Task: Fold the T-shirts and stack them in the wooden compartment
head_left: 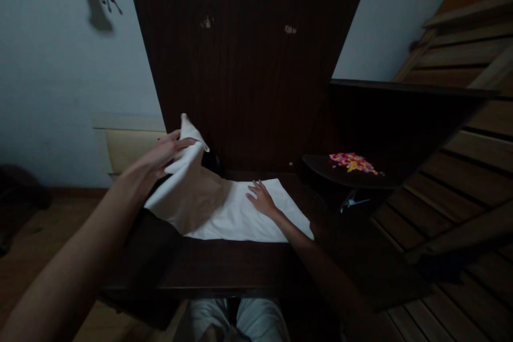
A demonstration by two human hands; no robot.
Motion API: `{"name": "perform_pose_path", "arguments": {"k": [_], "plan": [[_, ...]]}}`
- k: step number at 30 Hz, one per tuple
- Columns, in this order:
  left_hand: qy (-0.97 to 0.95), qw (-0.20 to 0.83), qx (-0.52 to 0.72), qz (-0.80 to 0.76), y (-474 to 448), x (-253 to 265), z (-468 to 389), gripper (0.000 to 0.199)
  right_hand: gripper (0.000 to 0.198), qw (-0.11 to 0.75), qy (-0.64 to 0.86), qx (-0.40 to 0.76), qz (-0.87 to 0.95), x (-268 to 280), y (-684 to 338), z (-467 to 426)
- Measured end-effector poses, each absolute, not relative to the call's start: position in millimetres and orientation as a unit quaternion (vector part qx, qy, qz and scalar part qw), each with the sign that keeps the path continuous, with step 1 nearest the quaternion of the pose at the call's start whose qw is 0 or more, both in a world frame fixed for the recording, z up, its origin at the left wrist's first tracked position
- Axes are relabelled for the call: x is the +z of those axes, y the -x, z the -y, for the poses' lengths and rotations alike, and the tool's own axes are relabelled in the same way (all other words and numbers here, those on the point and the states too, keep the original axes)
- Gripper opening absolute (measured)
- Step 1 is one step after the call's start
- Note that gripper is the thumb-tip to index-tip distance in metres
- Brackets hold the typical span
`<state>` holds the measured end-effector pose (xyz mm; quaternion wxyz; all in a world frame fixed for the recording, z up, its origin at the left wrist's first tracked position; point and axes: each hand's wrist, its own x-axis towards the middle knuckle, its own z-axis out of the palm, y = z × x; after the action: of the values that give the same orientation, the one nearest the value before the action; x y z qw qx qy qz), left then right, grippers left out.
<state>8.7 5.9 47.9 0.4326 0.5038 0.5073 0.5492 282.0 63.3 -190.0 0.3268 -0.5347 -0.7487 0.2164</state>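
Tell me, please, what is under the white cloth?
The dark desk is under the white cloth. Anything else beneath its flat part is covered and cannot be seen.

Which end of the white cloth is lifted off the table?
The left end, raised in the left hand; the right end lies flat beneath the right hand.

With both arms [90, 240] outstretched, our left hand [170, 150] gripped, raised, while our right hand [262, 200] lay lower, palm down.
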Motion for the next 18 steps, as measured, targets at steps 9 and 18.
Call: {"name": "perform_pose_path", "arguments": {"k": [9,18], "plan": [[-0.648,0.567,0.356,-0.362,-149,-30,-38,0.061,0.072,0.504,0.308,0.673,0.445,-141,-305,-34],[-0.896,0.195,0.139,-0.375,-85,-151,25,0.068,0.043,0.341,0.545,0.587,0.492,-148,-372,-14]]}}
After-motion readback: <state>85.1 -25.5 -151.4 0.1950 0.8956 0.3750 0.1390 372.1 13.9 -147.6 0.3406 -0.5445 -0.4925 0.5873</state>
